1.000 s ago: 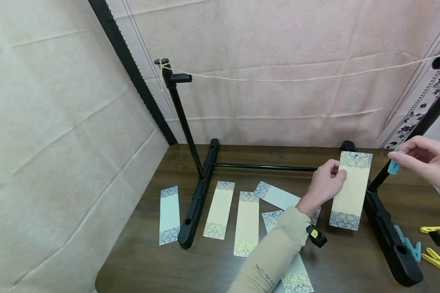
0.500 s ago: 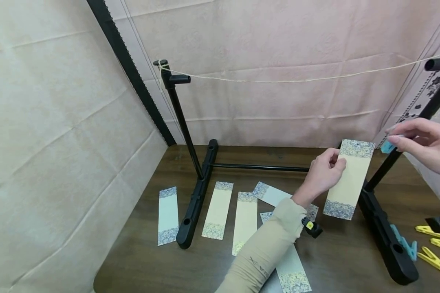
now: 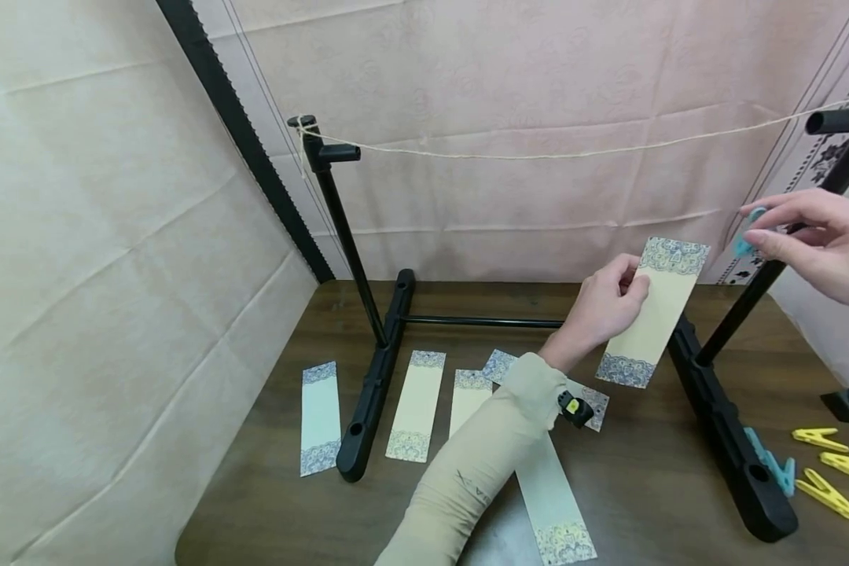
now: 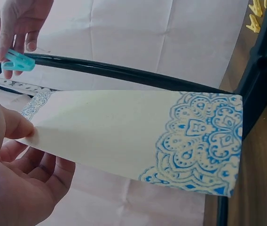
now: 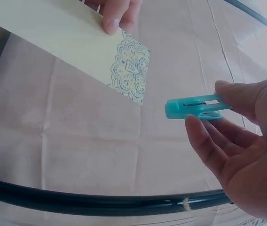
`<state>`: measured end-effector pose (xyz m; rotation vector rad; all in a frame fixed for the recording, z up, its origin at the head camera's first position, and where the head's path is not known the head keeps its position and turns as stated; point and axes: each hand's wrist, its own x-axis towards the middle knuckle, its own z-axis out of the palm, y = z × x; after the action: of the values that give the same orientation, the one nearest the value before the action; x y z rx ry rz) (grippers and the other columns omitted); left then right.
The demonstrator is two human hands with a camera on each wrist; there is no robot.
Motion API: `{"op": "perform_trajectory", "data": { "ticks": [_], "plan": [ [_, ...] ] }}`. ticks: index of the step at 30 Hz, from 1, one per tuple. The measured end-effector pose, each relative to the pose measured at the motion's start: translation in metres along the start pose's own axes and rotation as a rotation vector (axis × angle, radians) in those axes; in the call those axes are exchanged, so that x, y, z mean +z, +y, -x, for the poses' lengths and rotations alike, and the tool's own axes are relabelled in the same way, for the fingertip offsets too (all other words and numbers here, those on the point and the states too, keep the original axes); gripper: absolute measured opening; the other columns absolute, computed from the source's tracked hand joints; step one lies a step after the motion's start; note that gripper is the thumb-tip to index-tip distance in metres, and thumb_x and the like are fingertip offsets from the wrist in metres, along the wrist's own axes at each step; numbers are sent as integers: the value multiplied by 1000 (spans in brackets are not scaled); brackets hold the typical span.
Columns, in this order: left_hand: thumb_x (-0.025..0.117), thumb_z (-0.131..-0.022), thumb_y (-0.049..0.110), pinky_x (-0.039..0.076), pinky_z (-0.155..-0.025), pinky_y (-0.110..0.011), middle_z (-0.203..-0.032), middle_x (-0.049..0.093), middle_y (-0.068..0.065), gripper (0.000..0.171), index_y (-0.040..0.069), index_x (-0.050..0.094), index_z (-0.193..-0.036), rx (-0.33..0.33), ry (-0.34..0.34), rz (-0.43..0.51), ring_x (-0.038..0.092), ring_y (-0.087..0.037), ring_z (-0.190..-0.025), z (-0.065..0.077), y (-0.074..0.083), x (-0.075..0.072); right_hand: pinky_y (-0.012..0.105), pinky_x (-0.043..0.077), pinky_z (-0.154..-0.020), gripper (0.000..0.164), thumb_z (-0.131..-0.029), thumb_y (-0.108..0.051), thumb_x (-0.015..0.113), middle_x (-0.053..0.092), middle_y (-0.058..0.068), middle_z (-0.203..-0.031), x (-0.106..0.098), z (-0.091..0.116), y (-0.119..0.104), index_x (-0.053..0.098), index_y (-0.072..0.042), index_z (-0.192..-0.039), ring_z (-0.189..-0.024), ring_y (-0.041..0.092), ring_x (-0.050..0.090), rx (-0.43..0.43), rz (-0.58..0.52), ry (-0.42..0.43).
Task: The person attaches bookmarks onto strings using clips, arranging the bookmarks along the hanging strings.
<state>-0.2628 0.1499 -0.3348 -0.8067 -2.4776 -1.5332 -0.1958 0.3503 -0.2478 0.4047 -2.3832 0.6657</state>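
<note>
My left hand (image 3: 601, 303) pinches the long edge of a cream bookmark card (image 3: 654, 314) with blue lace-like patterned ends, between thumb and fingers. The card hangs tilted above the table, below the string. To its right, my right hand (image 3: 824, 244) holds a light-blue clothespin (image 5: 185, 109) between thumb and fingertips. In the right wrist view the clothespin's tip points toward the card's patterned end (image 5: 131, 68), with a gap between them. A cream string (image 3: 538, 156) runs overhead between two black posts.
Several cream and pale-blue cards lie on the wooden table, including a pale-blue card (image 3: 320, 420) and a cream card (image 3: 416, 405). The black stand's right foot (image 3: 732, 448) has a blue clothespin (image 3: 771, 464) beside it and yellow clothespins (image 3: 828, 495) further right. A low crossbar (image 3: 481, 321) joins the feet.
Both hands have risen. The left hand has carried the card up and slightly left; the right hand has lifted the blue clothespin. The cards on the table stay put.
</note>
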Motion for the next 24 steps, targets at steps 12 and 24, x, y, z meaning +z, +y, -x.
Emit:
{"op": "perform_trajectory", "data": {
  "ticks": [12, 24],
  "plan": [
    [50, -94, 24, 41, -61, -11, -87, 55, 15, 18, 23, 57, -110, 5, -37, 8, 51, 3, -73, -13, 20, -17, -3, 34, -73, 10, -85, 3, 61, 43, -35, -107, -9, -29, -16, 60, 9, -93, -88, -20, 45, -67, -51, 22],
    [50, -94, 22, 42, -60, -12, -87, 56, 12, 20, 21, 57, -113, 23, -37, 64, 51, 1, -72, -27, 35, -22, -4, 32, -72, 9, -84, 6, 61, 40, -37, -105, -23, -51, -38, 59, 14, -88, -91, -22, 41, -211, 29, 78]
  ]
}}
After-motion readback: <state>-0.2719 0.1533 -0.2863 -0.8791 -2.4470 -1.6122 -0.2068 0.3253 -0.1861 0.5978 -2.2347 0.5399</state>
